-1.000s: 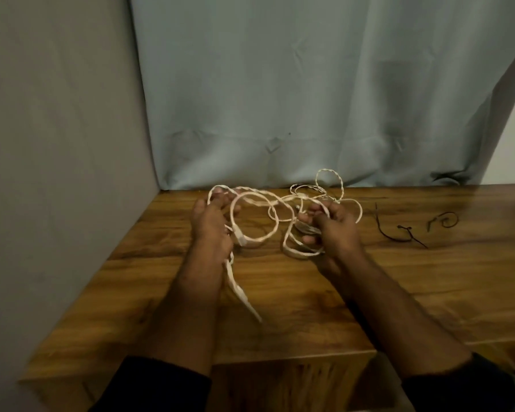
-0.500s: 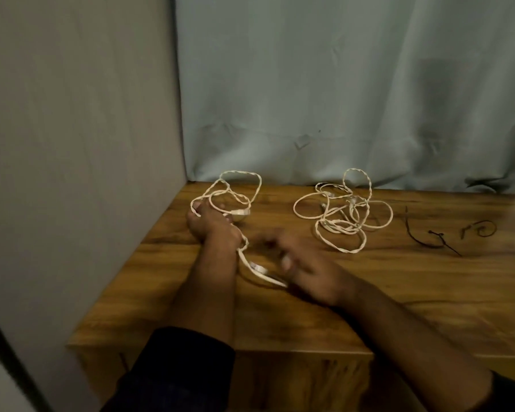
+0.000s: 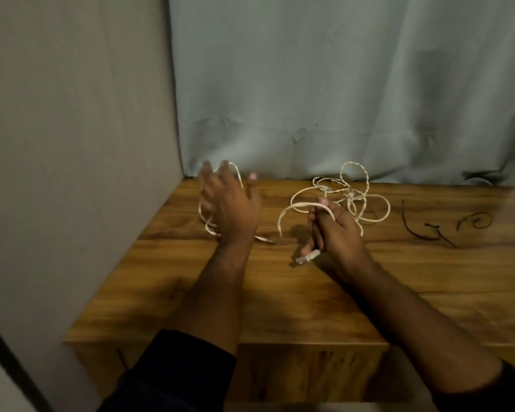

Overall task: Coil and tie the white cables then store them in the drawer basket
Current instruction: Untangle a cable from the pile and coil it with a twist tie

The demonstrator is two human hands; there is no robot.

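two white cable piles now lie apart: your right hand (image 3: pixel 333 230) grips the flat white cable's (image 3: pixel 298 208) plug end, your left hand (image 3: pixel 231 203) spread loose over its loops, ready for coiling.

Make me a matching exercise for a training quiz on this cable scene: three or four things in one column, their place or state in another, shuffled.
Things:
1. flat white cable
2. twisted white cable
3. dark ties
4. left hand

Places or states:
A. lying on the table's right part
B. gripped in the right hand
C. fingers spread, raised near the wall
D. loose heap at the table's back edge

Pairs: 1-B, 2-D, 3-A, 4-C
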